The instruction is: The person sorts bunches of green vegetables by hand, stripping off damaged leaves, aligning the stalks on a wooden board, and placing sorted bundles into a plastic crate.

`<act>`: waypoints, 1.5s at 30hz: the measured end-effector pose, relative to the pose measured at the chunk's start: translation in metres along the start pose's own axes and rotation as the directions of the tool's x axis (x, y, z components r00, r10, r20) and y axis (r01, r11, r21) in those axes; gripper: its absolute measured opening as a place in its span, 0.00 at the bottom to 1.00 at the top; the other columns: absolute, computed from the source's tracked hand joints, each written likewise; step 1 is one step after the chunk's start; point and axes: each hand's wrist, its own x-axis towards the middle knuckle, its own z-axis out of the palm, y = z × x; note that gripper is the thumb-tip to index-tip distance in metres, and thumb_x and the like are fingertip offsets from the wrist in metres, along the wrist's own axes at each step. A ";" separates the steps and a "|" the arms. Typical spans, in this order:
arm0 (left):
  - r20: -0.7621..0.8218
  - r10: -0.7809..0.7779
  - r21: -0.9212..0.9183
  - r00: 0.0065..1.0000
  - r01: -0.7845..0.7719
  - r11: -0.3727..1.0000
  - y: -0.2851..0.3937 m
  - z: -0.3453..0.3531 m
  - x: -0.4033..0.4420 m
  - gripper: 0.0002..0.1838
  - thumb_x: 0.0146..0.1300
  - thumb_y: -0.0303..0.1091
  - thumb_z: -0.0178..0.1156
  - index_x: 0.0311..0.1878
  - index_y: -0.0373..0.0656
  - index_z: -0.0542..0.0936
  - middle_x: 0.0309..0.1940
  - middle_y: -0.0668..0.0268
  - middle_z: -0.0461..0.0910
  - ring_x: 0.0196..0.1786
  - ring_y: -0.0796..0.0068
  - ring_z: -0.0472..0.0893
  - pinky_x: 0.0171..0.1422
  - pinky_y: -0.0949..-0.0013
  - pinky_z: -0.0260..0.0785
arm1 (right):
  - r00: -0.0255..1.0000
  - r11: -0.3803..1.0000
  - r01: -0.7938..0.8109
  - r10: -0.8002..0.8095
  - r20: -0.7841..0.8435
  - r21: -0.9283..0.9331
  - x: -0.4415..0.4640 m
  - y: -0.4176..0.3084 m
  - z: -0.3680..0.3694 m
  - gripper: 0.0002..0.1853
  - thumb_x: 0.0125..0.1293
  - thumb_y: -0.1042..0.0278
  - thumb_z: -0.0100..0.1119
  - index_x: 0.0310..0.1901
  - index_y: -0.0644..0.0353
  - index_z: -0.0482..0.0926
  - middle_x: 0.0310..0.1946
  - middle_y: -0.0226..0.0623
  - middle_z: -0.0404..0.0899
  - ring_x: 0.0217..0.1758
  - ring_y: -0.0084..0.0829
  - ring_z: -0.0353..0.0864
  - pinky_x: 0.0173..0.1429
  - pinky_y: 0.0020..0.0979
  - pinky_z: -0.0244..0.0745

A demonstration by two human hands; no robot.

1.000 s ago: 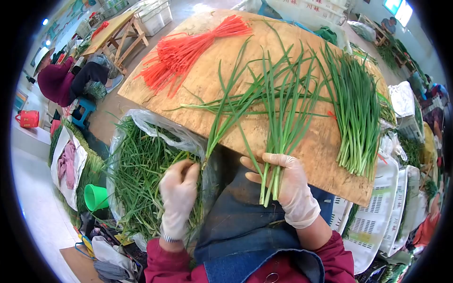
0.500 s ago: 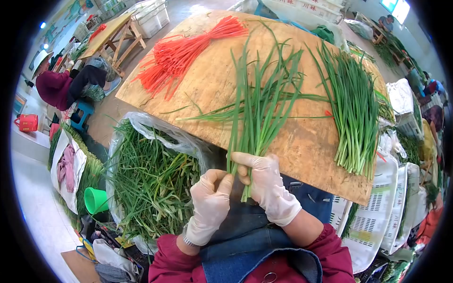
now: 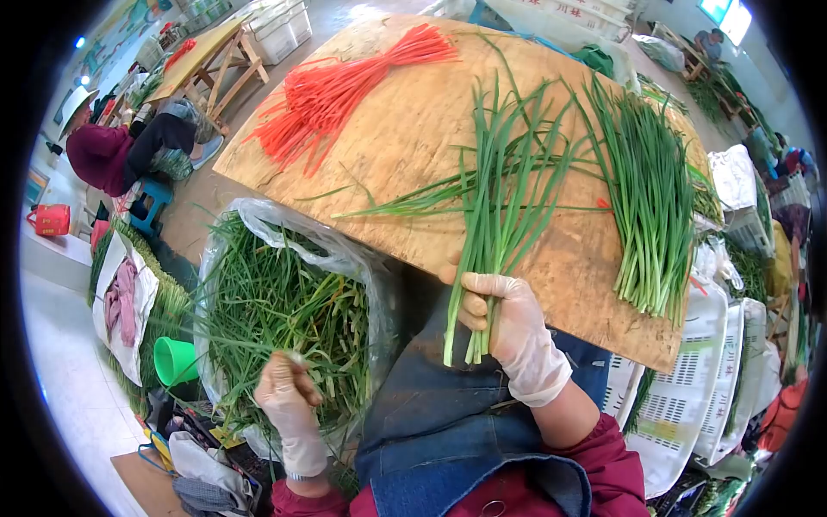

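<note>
My right hand (image 3: 517,336), in a thin pale glove, is wrapped round the lower stems of a small bunch of green stalks (image 3: 495,224) at the board's near edge. Over the plastic-lined heap of loose greens (image 3: 284,302) is my left hand (image 3: 291,405), gloved too, its fingers curled; a blurred green blade trails from it to the left. A larger bunch of green stalks (image 3: 646,207) lies at the right of the wooden board (image 3: 388,164). Red strips (image 3: 336,99) are fanned out at its far left. A few loose stalks lie crosswise behind the held bunch.
Left of the heap is a green cup (image 3: 175,361). White crates (image 3: 689,388) stand at the right. A person in a dark red top (image 3: 102,158) sits at the upper left near a blue stool (image 3: 152,205) and a wooden table (image 3: 194,65). Another person (image 3: 711,45) is far off.
My left hand came up to the bunch, then moved away down and left over the heap. The stalk it brought over is now in the bunch in my right hand, which has shifted slightly right.
</note>
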 end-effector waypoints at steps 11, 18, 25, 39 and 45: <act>0.489 0.799 0.549 0.349 -0.835 0.029 0.032 0.119 0.088 0.11 0.52 0.23 0.58 0.40 0.39 0.78 0.38 0.56 0.75 0.42 0.58 0.75 0.44 0.64 0.68 | 0.991 0.996 0.025 -0.036 -0.129 -0.085 -0.011 -0.004 0.000 0.13 0.58 0.74 0.59 0.45 0.66 0.74 0.33 0.39 0.80 0.25 0.22 0.74 0.24 0.21 0.67; 0.630 -0.056 0.215 0.775 -0.105 0.971 0.046 0.107 0.062 0.08 0.59 0.31 0.57 0.35 0.36 0.81 0.21 0.66 0.78 0.21 0.80 0.73 0.26 0.78 0.64 | 0.978 0.999 0.019 -0.028 -0.205 -0.045 -0.020 -0.014 0.012 0.11 0.56 0.76 0.61 0.40 0.69 0.76 0.29 0.39 0.79 0.30 0.26 0.79 0.26 0.25 0.73; 0.729 -0.412 0.188 0.547 0.419 0.888 0.044 0.096 -0.011 0.12 0.62 0.34 0.53 0.34 0.35 0.80 0.18 0.68 0.76 0.16 0.82 0.71 0.18 0.83 0.56 | 0.945 0.931 0.046 -0.158 -0.286 -0.361 -0.019 0.009 0.013 0.08 0.53 0.71 0.67 0.27 0.63 0.77 0.16 0.31 0.73 0.14 0.22 0.68 0.16 0.22 0.60; 0.061 0.422 0.032 0.904 -0.425 0.905 0.017 0.034 -0.023 0.10 0.67 0.30 0.49 0.30 0.39 0.76 0.14 0.71 0.70 0.14 0.84 0.66 0.19 0.78 0.56 | 0.946 0.967 0.088 -0.156 -0.286 -0.238 -0.019 0.000 -0.005 0.05 0.50 0.79 0.63 0.27 0.67 0.76 0.16 0.33 0.72 0.15 0.24 0.70 0.18 0.23 0.62; 0.209 0.246 0.574 0.946 -0.322 0.753 -0.023 -0.006 0.004 0.12 0.65 0.36 0.54 0.34 0.36 0.79 0.15 0.69 0.72 0.18 0.81 0.69 0.22 0.75 0.59 | 0.935 0.995 -0.043 0.009 -0.354 -0.088 -0.037 0.000 0.003 0.08 0.56 0.80 0.56 0.38 0.71 0.75 0.29 0.40 0.77 0.31 0.33 0.79 0.37 0.32 0.79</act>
